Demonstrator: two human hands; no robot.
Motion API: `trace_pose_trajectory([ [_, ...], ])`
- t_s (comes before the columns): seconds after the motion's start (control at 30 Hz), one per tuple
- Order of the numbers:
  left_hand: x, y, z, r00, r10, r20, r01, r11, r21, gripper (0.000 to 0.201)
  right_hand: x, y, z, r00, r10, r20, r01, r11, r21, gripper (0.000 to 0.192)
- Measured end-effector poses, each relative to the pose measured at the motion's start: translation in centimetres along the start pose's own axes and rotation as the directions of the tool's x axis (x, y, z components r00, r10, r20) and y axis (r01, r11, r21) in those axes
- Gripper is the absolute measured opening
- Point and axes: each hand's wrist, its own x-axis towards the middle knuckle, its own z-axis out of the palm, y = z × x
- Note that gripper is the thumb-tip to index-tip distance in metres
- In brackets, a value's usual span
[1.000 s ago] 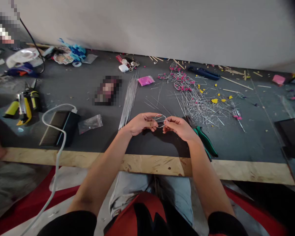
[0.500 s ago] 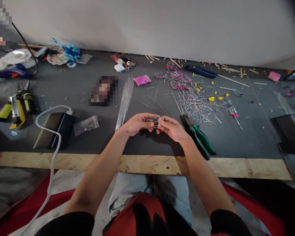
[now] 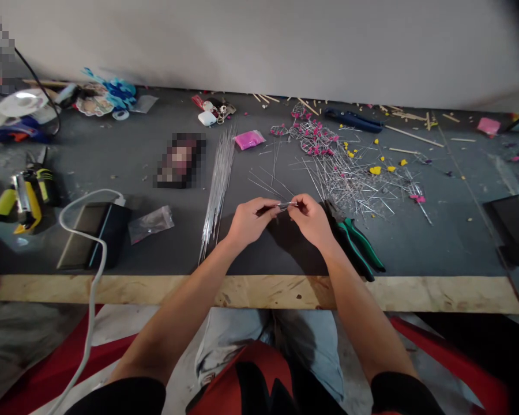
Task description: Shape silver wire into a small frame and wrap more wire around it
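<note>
Turned since the earlier frame, the wire (image 3: 285,205) now shows nearly edge-on above the table (image 3: 428,251), between left hand (image 3: 248,223) and right hand (image 3: 311,220), both pinching it. Shaping it seems the present step; the next move probably calls for gentle, even pressure.

Two bare hands come close together over a dark grey desk (image 3: 181,248) with a pale wooden front edge. The left hand (image 3: 251,220) and the right hand (image 3: 310,219) pinch a small, thin, silvery wire piece (image 3: 286,205) between them. Green-and-black-handled metal pliers (image 3: 365,248) lie just beside the right wrist. Near the left hand is a long bundle of straight silvery wires (image 3: 218,178). Farther back, a bright pink plastic packet (image 3: 248,140) sits left of a tangled heap of pink-dotted wires (image 3: 318,138).
</note>
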Motion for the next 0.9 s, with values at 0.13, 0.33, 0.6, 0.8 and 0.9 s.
trace_pose_trajectory([
  [0.13, -0.6, 0.7, 0.2, 0.984, 0.174, -0.030, -0.163, 0.959, 0.231, 0.015, -0.1, 0.3, 0.4, 0.993, 0.040, -0.113, -0.050, 0.995, -0.085, 0.018],
  [0.33, -0.7, 1.1, 0.2, 0.972, 0.233, -0.012, -0.213, 0.908, 0.360, 0.020, -0.3, 0.1, 0.6, 0.994, 0.050, -0.094, -0.062, 0.989, -0.135, 0.022],
  [0.6, -0.4, 0.2, 0.3, 0.996, -0.086, -0.026, 0.088, 0.991, 0.098, 0.023, -0.3, 0.0, 0.0, 1.000, 0.025, 0.015, -0.021, 0.972, -0.232, 0.019],
  [0.8, 0.3, 0.0, -0.2, 0.958, -0.280, 0.064, 0.287, 0.946, -0.154, 0.023, -0.4, -0.1, -0.8, 0.984, -0.007, 0.178, 0.038, 0.985, -0.171, 0.015],
  [0.9, 0.5, 0.4, -0.7, 0.921, -0.362, 0.144, 0.386, 0.901, -0.200, 0.020, -0.6, -0.2, -1.0, 0.974, 0.011, 0.226, 0.018, 0.992, -0.125, 0.014],
])
